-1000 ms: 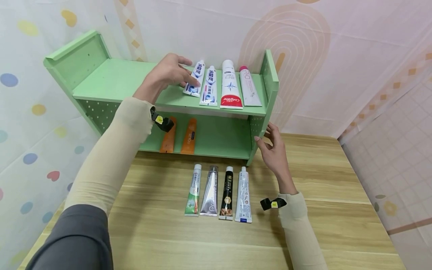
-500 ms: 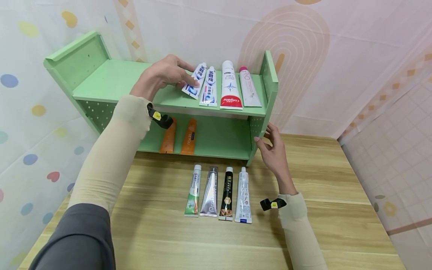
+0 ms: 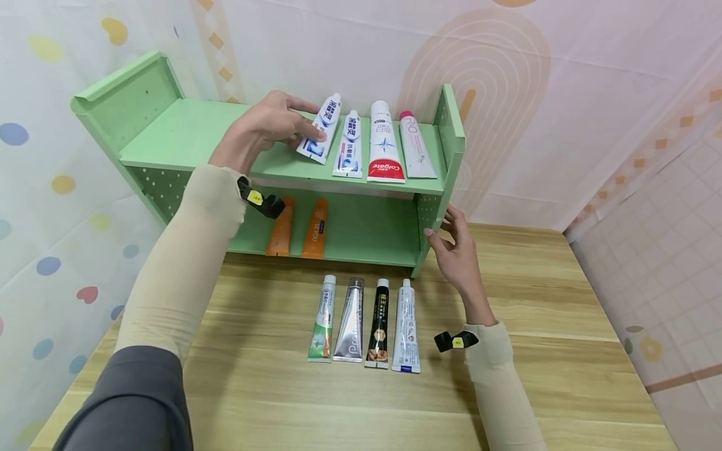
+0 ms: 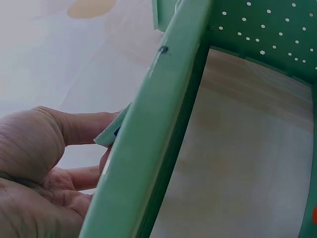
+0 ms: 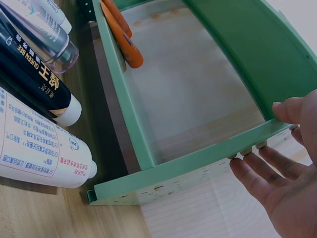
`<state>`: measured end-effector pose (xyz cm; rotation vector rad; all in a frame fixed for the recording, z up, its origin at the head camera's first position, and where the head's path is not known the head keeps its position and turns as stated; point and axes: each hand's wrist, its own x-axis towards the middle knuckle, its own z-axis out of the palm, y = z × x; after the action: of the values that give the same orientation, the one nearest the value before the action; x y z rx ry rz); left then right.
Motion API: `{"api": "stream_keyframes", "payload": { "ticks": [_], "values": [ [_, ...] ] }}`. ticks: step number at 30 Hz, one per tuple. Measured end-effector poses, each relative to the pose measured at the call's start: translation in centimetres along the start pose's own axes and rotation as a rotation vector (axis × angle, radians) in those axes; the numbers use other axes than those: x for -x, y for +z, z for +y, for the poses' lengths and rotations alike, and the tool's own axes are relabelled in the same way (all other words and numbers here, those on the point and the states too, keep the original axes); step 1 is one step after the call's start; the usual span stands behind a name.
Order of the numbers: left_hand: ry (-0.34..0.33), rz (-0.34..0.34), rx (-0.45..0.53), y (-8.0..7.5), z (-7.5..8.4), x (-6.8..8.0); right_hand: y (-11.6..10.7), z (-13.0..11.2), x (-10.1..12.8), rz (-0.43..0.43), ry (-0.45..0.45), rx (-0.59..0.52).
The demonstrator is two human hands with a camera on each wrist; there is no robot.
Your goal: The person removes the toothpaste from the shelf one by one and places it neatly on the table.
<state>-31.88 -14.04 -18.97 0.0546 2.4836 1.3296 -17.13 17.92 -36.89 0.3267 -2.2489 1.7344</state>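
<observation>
1. pinching blue-white tube over green shelf's top tier with left hand, beside three lying tubes.
2. bracing shelf's side panel with right hand, fingers nearly straight.
3. showing orange tubes inside the lower tier, right wrist view.

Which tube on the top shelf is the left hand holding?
The leftmost blue-and-white tube, pinched by the left hand and tilted askew; the other three lie straight, untouched.

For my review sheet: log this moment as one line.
left hand: pinches blue-and-white toothpaste tube, lifted off top shelf | right hand: steadies green shelf side panel | four tubes on table
</observation>
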Motion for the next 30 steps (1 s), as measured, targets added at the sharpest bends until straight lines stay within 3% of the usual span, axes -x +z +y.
{"api": "stream_keyframes", "payload": {
  "ticks": [6, 18, 26, 30],
  "values": [
    [0.011, 0.030, 0.067, 0.0, -0.3, 0.3, -0.2, -0.2, 0.1, 0.001, 0.006, 0.012],
    [0.102, 0.100, 0.247, -0.1, -1.8, 1.5, -0.2, -0.2, 0.2, 0.009, 0.009, 0.018],
    [0.142, 0.149, 0.293, 0.5, -3.0, 3.0, -0.3, 3.0, -0.7, 0.021, -0.038, 0.004],
    [0.171, 0.167, 0.328, 0.9, -3.5, 3.5, -0.2, 1.9, -0.5, 0.011, -0.030, -0.004]
  ]
}}
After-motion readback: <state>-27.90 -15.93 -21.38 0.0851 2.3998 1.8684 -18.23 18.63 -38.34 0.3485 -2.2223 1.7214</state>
